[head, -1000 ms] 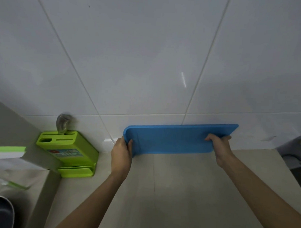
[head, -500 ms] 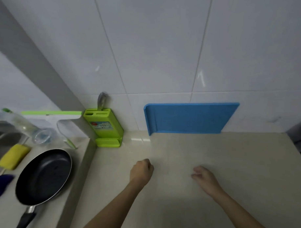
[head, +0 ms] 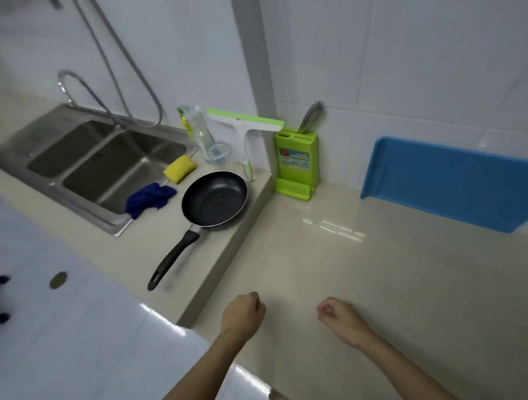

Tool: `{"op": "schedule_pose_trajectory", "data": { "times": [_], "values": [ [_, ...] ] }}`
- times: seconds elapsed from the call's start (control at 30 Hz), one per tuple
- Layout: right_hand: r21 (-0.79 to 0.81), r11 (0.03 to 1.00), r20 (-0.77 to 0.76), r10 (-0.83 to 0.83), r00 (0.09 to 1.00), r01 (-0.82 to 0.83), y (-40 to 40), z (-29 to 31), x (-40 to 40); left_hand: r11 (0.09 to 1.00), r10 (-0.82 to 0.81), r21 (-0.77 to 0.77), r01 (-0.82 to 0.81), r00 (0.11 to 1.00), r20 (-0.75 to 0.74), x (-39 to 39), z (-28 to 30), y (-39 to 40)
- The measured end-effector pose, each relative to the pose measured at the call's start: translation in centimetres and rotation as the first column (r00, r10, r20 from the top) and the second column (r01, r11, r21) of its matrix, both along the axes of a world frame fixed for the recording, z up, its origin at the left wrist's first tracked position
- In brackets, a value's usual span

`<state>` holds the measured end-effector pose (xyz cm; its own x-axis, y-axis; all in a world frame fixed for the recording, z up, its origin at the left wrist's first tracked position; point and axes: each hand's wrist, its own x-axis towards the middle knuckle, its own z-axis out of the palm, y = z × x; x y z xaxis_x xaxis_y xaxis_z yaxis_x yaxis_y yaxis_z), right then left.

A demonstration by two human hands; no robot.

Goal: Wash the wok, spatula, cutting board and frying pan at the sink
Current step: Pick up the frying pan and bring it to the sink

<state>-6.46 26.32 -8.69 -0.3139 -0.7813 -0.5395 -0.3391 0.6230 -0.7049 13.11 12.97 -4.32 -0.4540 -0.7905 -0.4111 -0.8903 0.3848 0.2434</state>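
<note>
**Both hands free, pan beside the sink**

At far left we see the double steel sink (head: 87,160); at its right rim lie a blue cloth (head: 149,198) and a yellow sponge (head: 180,168); just right of them the black frying pan (head: 215,199) sits on the raised counter, handle pointing near; our left hand (head: 243,314) and right hand (head: 339,317) hover over the lower counter, fingers curled, holding nothing; at far right the blue cutting board (head: 446,183) leans against the wall tiles.
</note>
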Motion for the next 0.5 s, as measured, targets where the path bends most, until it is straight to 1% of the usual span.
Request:
{"op": "schedule_pose_trajectory", "data": {
  "times": [0.13,0.23,0.37,0.43,0.5],
  "values": [
    [-0.042,0.996,-0.008,0.078,0.997,-0.078,-6.2,1.7,3.3,0.965,0.218,-0.112,-0.237,0.962,-0.164,6.5,2.0,-4.4],
    [-0.087,0.995,-0.005,0.047,0.999,-0.047,-11.9,3.1,5.3,0.928,0.305,-0.111,-0.355,0.897,-0.321,10.3,3.5,-8.8],
    [-0.149,0.976,0.032,-0.155,0.987,0.158,-19.9,4.7,7.8,0.920,0.304,-0.063,-0.386,0.807,-0.507,13.8,5.0,-13.9],
    [-0.187,0.937,0.030,-0.296,0.955,0.297,-23.6,5.2,8.3,0.914,0.317,-0.034,-0.404,0.766,-0.559,14.6,5.6,-16.1],
    [-0.202,0.881,0.052,-0.426,0.903,0.427,-26.6,5.6,8.5,0.902,0.375,0.051,-0.430,0.717,-0.587,15.1,5.4,-18.2]
  ]
}}
